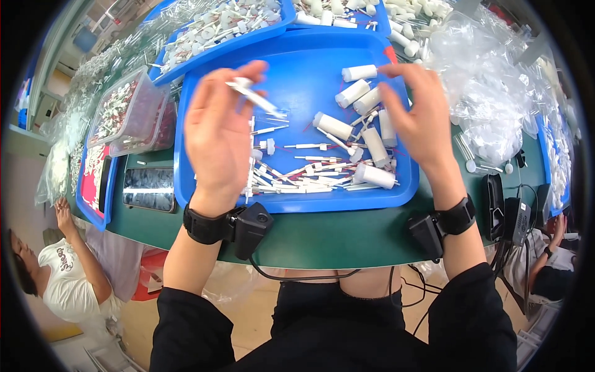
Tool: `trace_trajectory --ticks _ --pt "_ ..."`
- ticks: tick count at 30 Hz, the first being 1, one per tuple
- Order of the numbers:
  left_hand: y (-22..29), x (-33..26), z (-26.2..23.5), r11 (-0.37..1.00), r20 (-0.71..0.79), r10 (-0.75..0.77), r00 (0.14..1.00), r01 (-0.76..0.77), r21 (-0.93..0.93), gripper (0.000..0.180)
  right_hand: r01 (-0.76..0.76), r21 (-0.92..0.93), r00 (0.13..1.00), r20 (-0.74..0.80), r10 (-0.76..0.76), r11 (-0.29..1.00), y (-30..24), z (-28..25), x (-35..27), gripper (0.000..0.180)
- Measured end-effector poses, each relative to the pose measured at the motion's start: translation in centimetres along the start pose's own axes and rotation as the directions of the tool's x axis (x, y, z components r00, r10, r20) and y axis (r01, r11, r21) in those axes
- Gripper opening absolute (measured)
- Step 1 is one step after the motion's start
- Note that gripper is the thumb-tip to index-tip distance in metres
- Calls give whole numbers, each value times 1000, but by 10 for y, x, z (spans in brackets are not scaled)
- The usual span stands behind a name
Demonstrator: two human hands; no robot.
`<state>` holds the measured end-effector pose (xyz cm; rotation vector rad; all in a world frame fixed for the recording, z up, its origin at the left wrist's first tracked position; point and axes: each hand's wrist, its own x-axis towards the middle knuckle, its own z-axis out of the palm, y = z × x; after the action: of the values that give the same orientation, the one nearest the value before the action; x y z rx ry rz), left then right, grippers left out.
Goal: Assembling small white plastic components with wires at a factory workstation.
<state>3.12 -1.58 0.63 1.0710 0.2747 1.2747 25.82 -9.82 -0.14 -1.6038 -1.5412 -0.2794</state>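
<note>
Over the left side of a blue tray (pixel 297 53), my left hand (pixel 217 139) is closed on a slim white plastic piece (pixel 257 99), which slants down to the right and is blurred at its tip. My right hand (pixel 427 115) hovers at the tray's right side with thumb and index finger apart. Its index fingertip is close to the end of a white cylinder (pixel 361 73); I cannot tell if they touch. More white cylinders with translucent caps (pixel 333 126) lie below it. Several thin white sticks with red wires (pixel 310 177) are scattered along the tray's near side.
Behind stands another blue tray (pixel 282 28) heaped with white parts. Clear plastic boxes (pixel 121 115) and a phone (pixel 149 188) are at the left. Plastic bags (pixel 483 80), a black case (pixel 494 204) and cables are at the right. People (pixel 77 273) sit at both sides.
</note>
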Motion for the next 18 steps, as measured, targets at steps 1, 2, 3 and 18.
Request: trace_trajectory --ticks 1,2,3,18 --pt "3 2 -5 1000 3 0 1000 0 -2 21 96 -58 992 91 -91 994 3 4 -3 14" --pt "8 4 -11 994 -62 105 992 -103 47 21 152 -61 980 138 -142 987 2 9 -8 15" --pt "11 6 -15 975 -122 212 970 -200 101 21 153 -58 980 139 -144 987 1 9 -8 15" --pt "7 6 -8 940 -139 272 952 -232 248 20 265 308 857 358 -369 914 -58 9 -15 20"
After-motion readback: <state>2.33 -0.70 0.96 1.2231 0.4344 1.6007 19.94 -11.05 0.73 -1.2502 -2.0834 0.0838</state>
